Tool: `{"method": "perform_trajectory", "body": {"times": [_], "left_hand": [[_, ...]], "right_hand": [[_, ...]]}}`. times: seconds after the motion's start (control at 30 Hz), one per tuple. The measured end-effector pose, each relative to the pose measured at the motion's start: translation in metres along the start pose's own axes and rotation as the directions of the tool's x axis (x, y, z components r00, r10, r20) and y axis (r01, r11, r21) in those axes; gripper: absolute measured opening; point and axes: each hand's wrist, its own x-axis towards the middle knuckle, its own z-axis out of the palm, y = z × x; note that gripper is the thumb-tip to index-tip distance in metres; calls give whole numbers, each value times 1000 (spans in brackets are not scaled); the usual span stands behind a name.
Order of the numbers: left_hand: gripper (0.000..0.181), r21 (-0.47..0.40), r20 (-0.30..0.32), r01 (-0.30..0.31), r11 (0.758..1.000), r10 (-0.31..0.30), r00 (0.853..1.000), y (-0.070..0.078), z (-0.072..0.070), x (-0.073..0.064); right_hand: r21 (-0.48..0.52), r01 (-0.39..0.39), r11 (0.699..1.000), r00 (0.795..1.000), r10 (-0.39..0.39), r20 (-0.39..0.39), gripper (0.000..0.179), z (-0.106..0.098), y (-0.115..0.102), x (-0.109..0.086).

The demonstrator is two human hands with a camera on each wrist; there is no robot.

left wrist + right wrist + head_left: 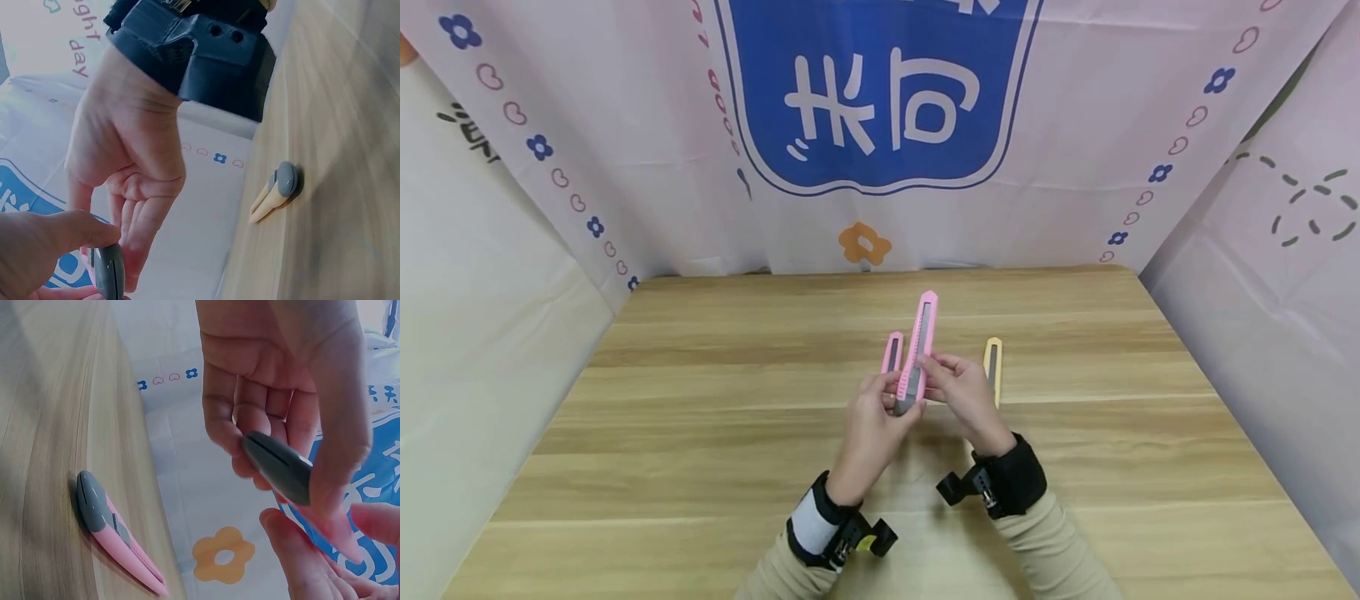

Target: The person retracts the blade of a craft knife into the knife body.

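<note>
A pink utility knife (922,333) with a grey end is held up over the table between both hands, pink tip away from the person. My left hand (874,423) grips its grey end, thumb on one side and fingers behind, as the right wrist view also shows. The thumb and fingers of my right hand (970,400) pinch the knife's middle, the thumb by the dark slot. Just left of the held knife, a second pink utility knife (122,540) lies on the table. Right of the hands lies a yellow utility knife (275,194), partly hidden by the right hand in the head view.
The wood-grain table (647,433) reaches back to a printed white cloth (1075,142) with a blue emblem. More white cloth hangs along the left and right sides. Both wrists wear black camera straps.
</note>
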Motion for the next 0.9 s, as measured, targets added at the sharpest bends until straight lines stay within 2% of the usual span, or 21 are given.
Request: {"method": "perform_trajectory", "body": {"times": [0.2,0.43,0.57,0.7,0.9], "left_hand": [[45,55,7,44,997,-44,999,-6,-7,6],[44,213,-3,101,972,-102,995,-19,-24,16],[42,303,4,150,941,-158,987,-31,-37,22],[39,378,25,213,901,-240,970,-43,-50,28],[28,457,9,278,845,-316,949,-63,-64,33]], "right_hand": [[37,-6,999,1000,5,22,39,-8,0,1],[48,0,999,998,-3,62,45,-15,-3,-1],[38,8,999,998,-11,65,47,-16,-6,-1],[45,7,999,998,-9,57,45,-18,-9,0],[52,-7,999,999,5,47,44,-21,-11,2]]}}
